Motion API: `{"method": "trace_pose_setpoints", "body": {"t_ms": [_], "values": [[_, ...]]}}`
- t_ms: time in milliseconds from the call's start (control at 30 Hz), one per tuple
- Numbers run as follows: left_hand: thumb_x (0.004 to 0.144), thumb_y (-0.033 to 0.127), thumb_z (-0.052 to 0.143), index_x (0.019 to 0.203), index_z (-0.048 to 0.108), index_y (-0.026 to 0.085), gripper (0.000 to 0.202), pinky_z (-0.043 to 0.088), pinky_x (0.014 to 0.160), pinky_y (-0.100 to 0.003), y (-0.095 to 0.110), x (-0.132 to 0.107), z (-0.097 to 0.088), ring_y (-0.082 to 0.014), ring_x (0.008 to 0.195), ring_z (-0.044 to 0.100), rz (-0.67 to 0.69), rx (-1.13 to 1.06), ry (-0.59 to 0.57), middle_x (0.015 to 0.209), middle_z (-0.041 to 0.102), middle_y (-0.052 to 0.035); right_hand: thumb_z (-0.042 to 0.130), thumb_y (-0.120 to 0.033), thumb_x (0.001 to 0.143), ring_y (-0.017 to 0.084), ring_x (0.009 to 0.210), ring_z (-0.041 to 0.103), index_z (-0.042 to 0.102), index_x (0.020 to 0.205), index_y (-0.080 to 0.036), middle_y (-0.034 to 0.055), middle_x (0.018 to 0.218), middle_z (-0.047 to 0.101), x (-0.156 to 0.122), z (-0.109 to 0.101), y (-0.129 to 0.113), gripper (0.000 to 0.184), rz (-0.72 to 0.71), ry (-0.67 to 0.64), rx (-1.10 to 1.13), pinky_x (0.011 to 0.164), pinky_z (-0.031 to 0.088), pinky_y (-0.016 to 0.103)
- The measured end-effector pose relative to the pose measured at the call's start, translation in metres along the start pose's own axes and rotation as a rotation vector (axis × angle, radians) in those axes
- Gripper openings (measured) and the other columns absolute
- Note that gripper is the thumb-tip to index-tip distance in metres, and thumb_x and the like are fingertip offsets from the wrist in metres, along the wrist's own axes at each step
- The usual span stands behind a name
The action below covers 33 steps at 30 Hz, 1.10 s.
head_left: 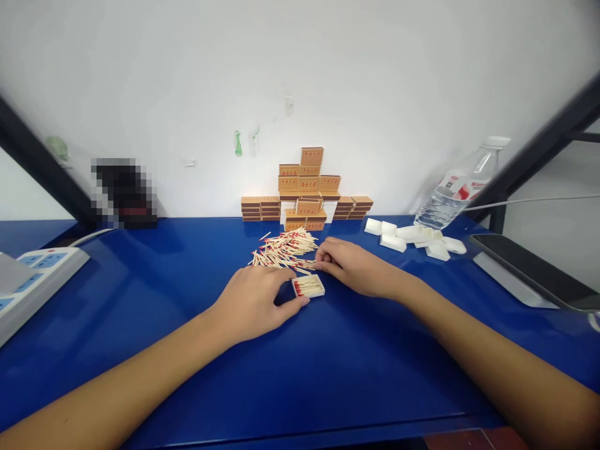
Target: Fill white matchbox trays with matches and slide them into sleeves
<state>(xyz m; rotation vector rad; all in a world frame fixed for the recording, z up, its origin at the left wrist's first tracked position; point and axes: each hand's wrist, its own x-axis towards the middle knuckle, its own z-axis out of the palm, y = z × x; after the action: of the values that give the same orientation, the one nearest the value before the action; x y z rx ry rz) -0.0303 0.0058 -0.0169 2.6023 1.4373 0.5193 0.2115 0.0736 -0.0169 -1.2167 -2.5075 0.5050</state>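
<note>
A small white matchbox tray (pixel 309 285) holding red-tipped matches lies on the blue table (pixel 328 375). My left hand (pixel 253 303) rests beside it, thumb and fingers closed against the tray's left end. My right hand (pixel 354 265) lies just behind the tray, fingers pinched on matches at the near edge of a loose pile of matches (pixel 284 249).
Stacked orange matchboxes (pixel 307 190) stand against the white wall. Several empty white trays (pixel 412 237) lie at the right, near a plastic water bottle (pixel 459 187). A phone (pixel 534 269) sits at far right, a power strip (pixel 32 275) at far left.
</note>
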Motion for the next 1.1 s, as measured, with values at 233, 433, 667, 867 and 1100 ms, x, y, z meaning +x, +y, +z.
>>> {"method": "trace_pose_setpoints", "body": {"t_ms": [233, 433, 667, 867, 1100], "values": [[0.094, 0.053, 0.064, 0.108, 0.075, 0.022, 0.036, 0.032, 0.057, -0.029, -0.004, 0.004, 0.000, -0.0153, 0.055, 0.056, -0.060, -0.014, -0.008, 0.060, 0.062, 0.0023, 0.050, -0.033, 0.106, 0.019, 0.084, 0.057, 0.061, 0.096, -0.021, 0.0056, 0.096, 0.061, -0.008, -0.012, -0.002, 0.019, -0.070, 0.053, 0.060, 0.074, 0.044, 0.032], [0.094, 0.052, 0.065, 0.109, 0.075, 0.023, 0.034, 0.032, 0.056, -0.028, -0.004, 0.004, -0.001, -0.0147, 0.055, 0.056, -0.055, -0.047, -0.008, 0.060, 0.061, 0.0031, 0.055, -0.032, 0.105, 0.018, 0.087, 0.058, 0.063, 0.096, -0.022, 0.0053, 0.099, 0.064, -0.016, -0.007, -0.026, 0.016, -0.149, -0.038, 0.152, 0.075, 0.046, 0.031], [0.094, 0.051, 0.066, 0.111, 0.075, 0.025, 0.032, 0.034, 0.058, -0.028, -0.004, 0.001, 0.000, -0.0145, 0.056, 0.056, -0.021, -0.048, -0.010, 0.061, 0.061, 0.0037, 0.055, -0.026, 0.104, 0.017, 0.081, 0.058, 0.063, 0.092, -0.021, 0.0037, 0.090, 0.062, -0.014, -0.005, -0.020, 0.015, -0.187, 0.038, 0.074, 0.072, 0.044, 0.030], [0.094, 0.052, 0.067, 0.116, 0.072, 0.025, 0.035, 0.037, 0.059, -0.027, 0.000, -0.003, -0.001, -0.0139, 0.059, 0.058, 0.108, -0.091, -0.087, 0.067, 0.062, 0.0033, 0.061, -0.030, 0.101, 0.018, 0.081, 0.059, 0.063, 0.094, -0.021, 0.0043, 0.093, 0.062, -0.011, -0.001, -0.010, 0.012, -0.087, 0.163, -0.016, 0.073, 0.044, 0.032], [0.095, 0.053, 0.065, 0.114, 0.073, 0.024, 0.035, 0.038, 0.058, -0.027, 0.000, -0.002, -0.003, -0.0153, 0.062, 0.060, 0.144, -0.080, -0.153, 0.070, 0.064, 0.0014, 0.066, -0.038, 0.099, 0.019, 0.083, 0.058, 0.064, 0.097, -0.021, 0.0047, 0.097, 0.062, -0.001, 0.017, 0.001, 0.017, -0.051, 0.157, 0.038, 0.074, 0.045, 0.032]]}}
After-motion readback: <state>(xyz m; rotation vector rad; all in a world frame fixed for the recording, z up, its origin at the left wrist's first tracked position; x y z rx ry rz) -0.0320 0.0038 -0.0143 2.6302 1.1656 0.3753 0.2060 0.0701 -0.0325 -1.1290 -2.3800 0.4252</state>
